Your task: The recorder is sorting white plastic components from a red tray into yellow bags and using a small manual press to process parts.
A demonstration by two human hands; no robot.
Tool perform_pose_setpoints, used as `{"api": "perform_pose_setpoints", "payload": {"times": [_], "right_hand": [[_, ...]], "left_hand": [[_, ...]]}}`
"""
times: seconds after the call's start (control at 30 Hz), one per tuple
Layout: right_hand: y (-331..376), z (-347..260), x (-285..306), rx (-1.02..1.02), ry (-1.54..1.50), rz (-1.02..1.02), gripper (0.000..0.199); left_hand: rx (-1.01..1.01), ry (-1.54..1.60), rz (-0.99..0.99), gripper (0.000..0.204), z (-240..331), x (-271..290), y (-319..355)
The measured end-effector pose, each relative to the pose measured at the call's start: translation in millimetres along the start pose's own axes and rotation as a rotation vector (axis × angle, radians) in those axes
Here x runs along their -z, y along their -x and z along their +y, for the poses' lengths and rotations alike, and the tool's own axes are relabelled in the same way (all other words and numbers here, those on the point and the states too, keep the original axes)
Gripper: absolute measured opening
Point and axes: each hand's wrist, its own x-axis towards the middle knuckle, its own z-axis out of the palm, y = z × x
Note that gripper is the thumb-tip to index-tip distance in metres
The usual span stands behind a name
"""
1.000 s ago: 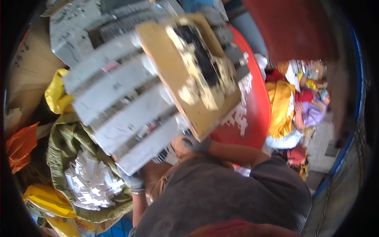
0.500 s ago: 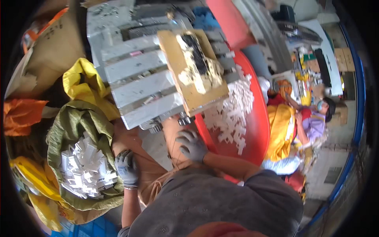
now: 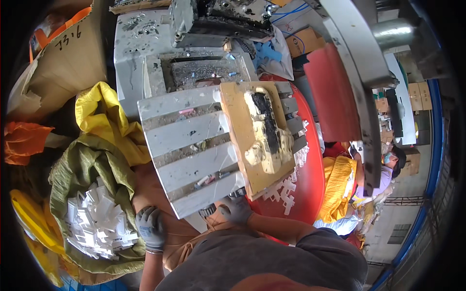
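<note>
My left hand (image 3: 151,228), in a grey glove, lies on my left thigh beside an olive woven sack (image 3: 92,160). That sack holds many white plastic pieces (image 3: 99,220), and the hand holds none of them. My right hand (image 3: 236,212), also gloved, rests by my right knee under the near edge of a slatted grey metal table (image 3: 179,136). Its fingertips are close to a dark knob (image 3: 238,192); contact cannot be made out. A tan board (image 3: 233,126) on the table carries a cream-coloured moulded block (image 3: 266,145) with a black strip.
To the right a red basin (image 3: 310,179) holds more white pieces. A red panel (image 3: 332,94) and a metal arm (image 3: 357,63) hang above it. A dark metal block (image 3: 223,22) stands at the back. A co-worker (image 3: 383,177) sits far right; a cardboard box (image 3: 60,68) stands left.
My view has tilted and shifted, so the table and board appear lower and the far machine part shows more. The red panel and metal arm look lower. Both hands stay near my legs.
</note>
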Motion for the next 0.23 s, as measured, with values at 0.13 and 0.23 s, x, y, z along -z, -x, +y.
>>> {"api": "perform_pose_setpoints", "payload": {"times": [0.13,0.23], "right_hand": [[-3.0,3.2,-1.8,-0.096,-0.098,-0.147,0.038],[-6.1,-1.1,-1.6,0.166,0.112,0.207,0.042]], "left_hand": [[-0.003,-0.043,0.045,0.015,3.0,1.7,-3.2],[0.000,-0.040,0.023,0.015,2.9,6.0,1.8]]}}
